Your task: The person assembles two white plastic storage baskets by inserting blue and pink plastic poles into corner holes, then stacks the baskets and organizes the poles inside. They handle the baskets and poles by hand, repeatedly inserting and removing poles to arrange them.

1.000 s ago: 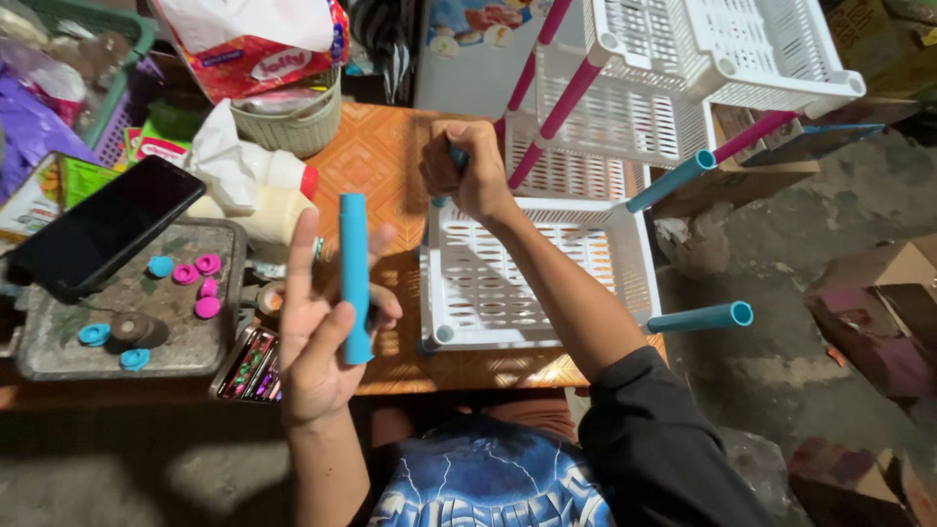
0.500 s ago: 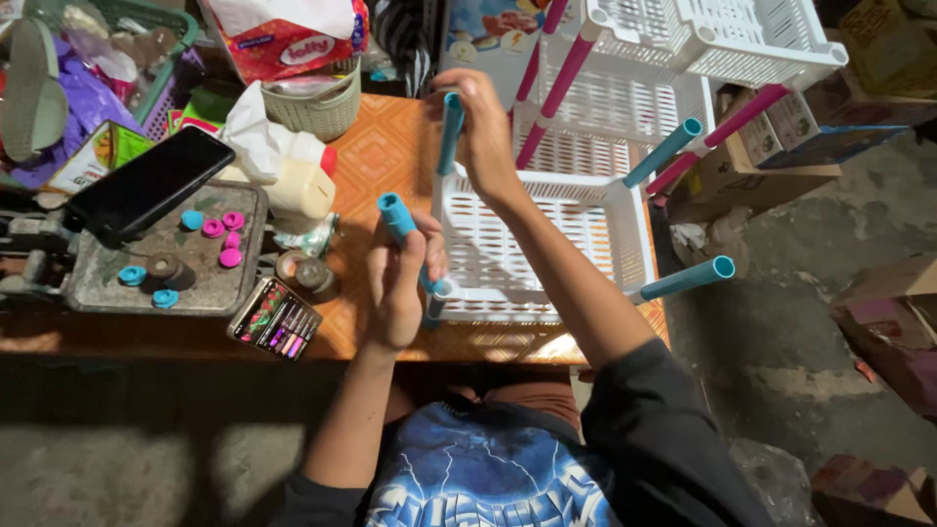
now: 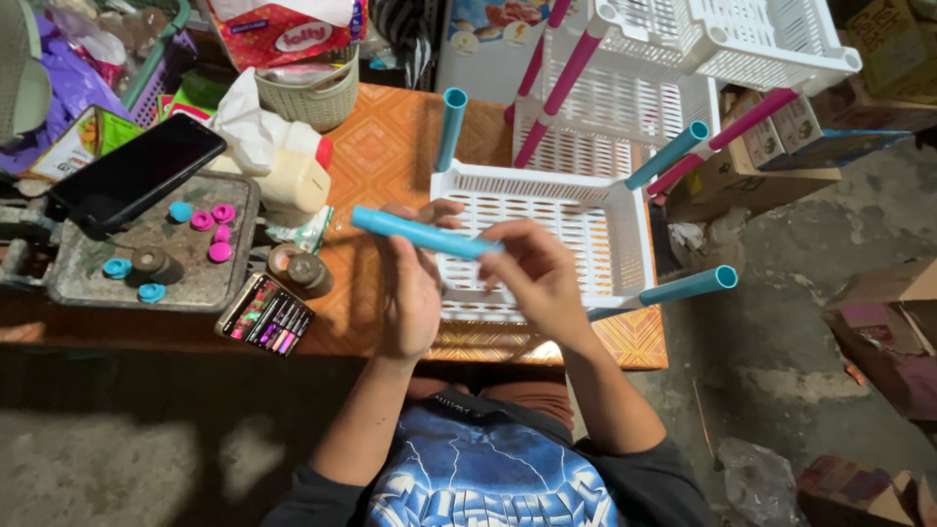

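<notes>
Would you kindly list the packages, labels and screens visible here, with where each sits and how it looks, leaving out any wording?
Smartphone: far left on the grey metal tray, flat dark rectangle, screen off.
Tissue pack: top centre, above the woven basket, red and white soft wrapper.
Green packet: far left beside the phone, green and yellow.
Small tin: table's near edge, open, with colourful sticks.
Cardboard boxes: on the floor at right, brown.

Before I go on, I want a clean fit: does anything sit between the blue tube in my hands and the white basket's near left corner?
Nothing visible: the blue tube lies over the white basket, held by left hand and right hand.
</notes>
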